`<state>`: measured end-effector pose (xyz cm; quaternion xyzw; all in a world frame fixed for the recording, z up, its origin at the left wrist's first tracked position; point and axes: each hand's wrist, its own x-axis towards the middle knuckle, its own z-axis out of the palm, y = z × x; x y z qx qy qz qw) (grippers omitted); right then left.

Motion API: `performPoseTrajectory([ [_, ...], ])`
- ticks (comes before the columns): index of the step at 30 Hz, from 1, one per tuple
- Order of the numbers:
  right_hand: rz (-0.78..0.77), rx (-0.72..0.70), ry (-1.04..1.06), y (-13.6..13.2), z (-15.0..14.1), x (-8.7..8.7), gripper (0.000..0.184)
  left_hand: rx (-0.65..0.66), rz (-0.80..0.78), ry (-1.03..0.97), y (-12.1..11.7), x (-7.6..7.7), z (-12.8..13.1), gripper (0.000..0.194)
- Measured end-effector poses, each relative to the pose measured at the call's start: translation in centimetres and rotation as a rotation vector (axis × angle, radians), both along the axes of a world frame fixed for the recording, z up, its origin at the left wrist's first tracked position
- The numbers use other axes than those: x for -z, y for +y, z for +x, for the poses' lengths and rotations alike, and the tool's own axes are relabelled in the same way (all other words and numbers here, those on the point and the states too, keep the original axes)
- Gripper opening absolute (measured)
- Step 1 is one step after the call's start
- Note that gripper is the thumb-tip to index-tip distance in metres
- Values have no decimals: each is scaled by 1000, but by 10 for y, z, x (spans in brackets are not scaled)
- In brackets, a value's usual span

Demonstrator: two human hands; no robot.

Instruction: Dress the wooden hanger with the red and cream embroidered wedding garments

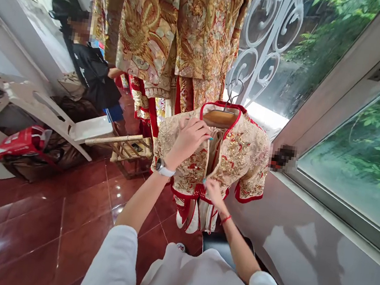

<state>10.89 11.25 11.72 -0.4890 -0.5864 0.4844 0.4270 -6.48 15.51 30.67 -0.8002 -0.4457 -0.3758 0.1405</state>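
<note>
Jacket (240, 158) on hanger (229, 102), red-edged, left grip (191, 138) pinching its front, right grip (214, 194) pinching it lower down

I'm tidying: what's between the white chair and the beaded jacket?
In the head view, a bamboo stand shows between the white chair and the jacket.

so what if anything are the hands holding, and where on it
The jacket: left hand at its front edge below the collar, right hand at the front opening near the hem, both apparently pinching.

The red-edged cream jacket (242, 155) is embroidered in gold and red; the floor (37, 206) is dark red.
</note>
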Motion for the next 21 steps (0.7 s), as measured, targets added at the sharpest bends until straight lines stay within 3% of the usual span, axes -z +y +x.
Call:
performPoseTrajectory([
  [2, -70, 24, -63, -42, 5, 48, 41, -50, 65, -123, -4, -1, -25, 16],
  [4, -131, 101, -129, -74, 23, 83, 41, -156, 143, -287, -10, -4, -51, 19],
  [6, -177, 221, -191, -86, 51, 100, 39, -270, 218, -456, -17, -4, -69, 22],
  [7, -197, 293, -218, -84, 66, 100, 36, -302, 236, -511, -22, -2, -73, 20],
  [8, -193, 386, -243, -78, 78, 94, 32, -316, 232, -535, -27, 3, -72, 23],
  [10, -67, 594, -306, -53, 90, 70, 38, -321, 157, -510, -36, 22, -62, 56],
  [12, 262, 766, -428, -22, 82, 35, 71, -346, 33, -460, -42, 49, -47, 85],
  [14, 532, 767, -604, 9, 59, -1, 94, -385, -37, -465, -43, 76, -38, 80],
  [16, 643, 753, -714, 34, 40, -29, 80, -398, -22, -520, -38, 91, -42, 68],
  [19, 730, 783, -696, 54, 47, -53, 43, -395, 38, -590, -21, 86, -74, 60],
  [21, 825, 767, -591, 60, 78, -65, 40, -391, 42, -601, -1, 67, -103, 54],
])
